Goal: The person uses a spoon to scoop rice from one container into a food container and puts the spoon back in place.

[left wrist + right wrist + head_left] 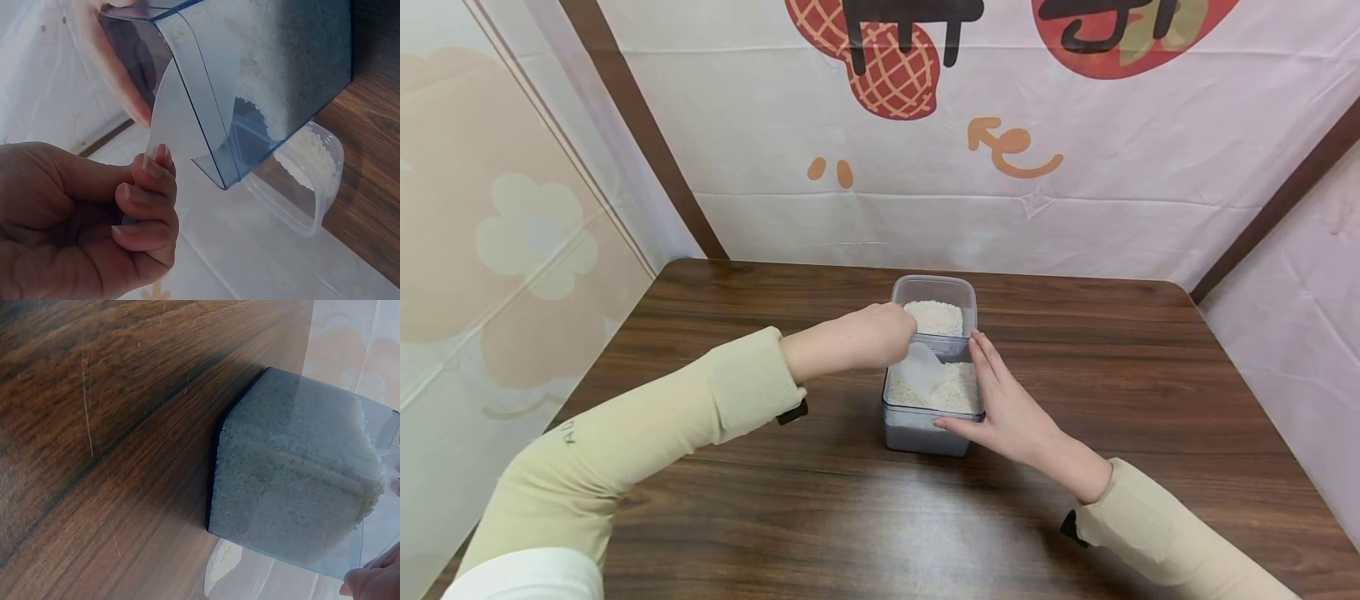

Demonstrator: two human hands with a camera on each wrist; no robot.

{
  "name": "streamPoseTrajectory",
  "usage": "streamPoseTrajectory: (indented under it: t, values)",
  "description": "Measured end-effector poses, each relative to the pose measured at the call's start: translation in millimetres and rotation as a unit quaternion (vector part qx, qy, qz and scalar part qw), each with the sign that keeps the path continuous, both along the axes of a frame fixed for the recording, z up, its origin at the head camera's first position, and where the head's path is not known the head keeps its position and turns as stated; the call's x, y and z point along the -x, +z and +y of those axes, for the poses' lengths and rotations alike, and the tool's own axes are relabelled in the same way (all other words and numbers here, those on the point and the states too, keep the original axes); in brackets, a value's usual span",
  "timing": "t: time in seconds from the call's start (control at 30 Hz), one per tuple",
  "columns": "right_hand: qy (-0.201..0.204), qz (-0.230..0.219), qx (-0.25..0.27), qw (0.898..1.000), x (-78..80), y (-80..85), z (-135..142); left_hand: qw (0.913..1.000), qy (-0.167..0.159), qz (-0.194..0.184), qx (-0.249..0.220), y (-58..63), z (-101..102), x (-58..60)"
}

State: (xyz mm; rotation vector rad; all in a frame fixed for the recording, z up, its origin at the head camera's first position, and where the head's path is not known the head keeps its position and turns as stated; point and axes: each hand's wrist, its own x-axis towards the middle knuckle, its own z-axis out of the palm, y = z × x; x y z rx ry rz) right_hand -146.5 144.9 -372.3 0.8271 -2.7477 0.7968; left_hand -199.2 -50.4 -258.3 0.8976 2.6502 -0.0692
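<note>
A see-through bluish box [925,433] of white rice [957,390] stands near the middle of the table. Over its left rim, my left hand [880,333] pinches the handle of a translucent scoop [921,371]. The scoop's blade dips into the box at the rice, as the left wrist view also shows. At the box's right side rests my right hand [1011,412], thumb on the front rim and straight fingers along the side towards the far corner. Directly behind stands a smaller clear container [935,287] with rice [936,318] in it. The left hand hides part of its near left side.
The dark wooden table [760,517] extends around both containers. A printed white cloth [887,225] hangs behind the table's far edge, with further cloth panels [467,250] at the sides.
</note>
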Motion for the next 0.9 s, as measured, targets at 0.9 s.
streamPoseTrajectory:
  t: [0.9]
  values:
    - [-0.003, 0.011, 0.003, 1.000, -3.8, -4.5, -1.6, 0.9897, -0.052, 0.129, 0.032, -11.0, 7.4, -10.6]
